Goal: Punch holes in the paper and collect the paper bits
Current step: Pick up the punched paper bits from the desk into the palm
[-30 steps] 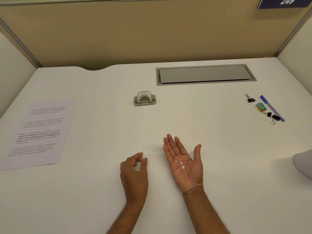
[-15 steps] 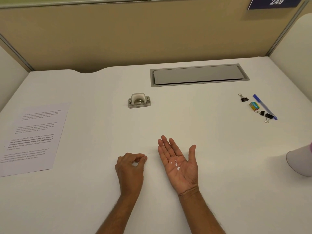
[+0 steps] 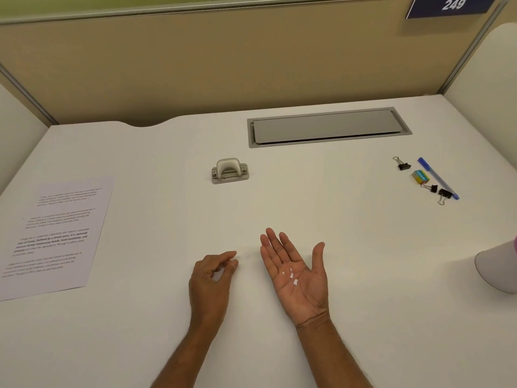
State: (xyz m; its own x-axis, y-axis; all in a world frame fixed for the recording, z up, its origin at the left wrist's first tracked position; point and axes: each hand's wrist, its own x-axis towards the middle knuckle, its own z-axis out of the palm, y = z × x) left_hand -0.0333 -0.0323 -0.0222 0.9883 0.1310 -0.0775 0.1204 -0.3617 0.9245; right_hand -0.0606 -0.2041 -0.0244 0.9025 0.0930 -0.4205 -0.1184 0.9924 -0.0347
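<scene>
**On the white desk (image 3: pixel 363 247): paper bits (image 3: pixel 291 275) lying in one palm**

Right hand (image 3: pixel 298 278) lies palm up near the front edge of the desk, fingers straight and slightly spread. The few white paper bits sit in the hollow of the palm.

Left hand (image 3: pixel 212 278) is just beside it, knuckles up and fingers curled, with thumb and forefinger tips drawn close. Cannot tell whether they pinch a bit.

Printed paper sheet (image 3: pixel 56 233) lies flat at the far left, well apart from both hands. Grey hole punch (image 3: pixel 230 170) stands beyond the hands, mid-desk, touched by neither.

Far right, close together: blue pen (image 3: pixel 437 177), small box (image 3: pixel 420 177), black binder clips (image 3: pixel 402 165).
</scene>
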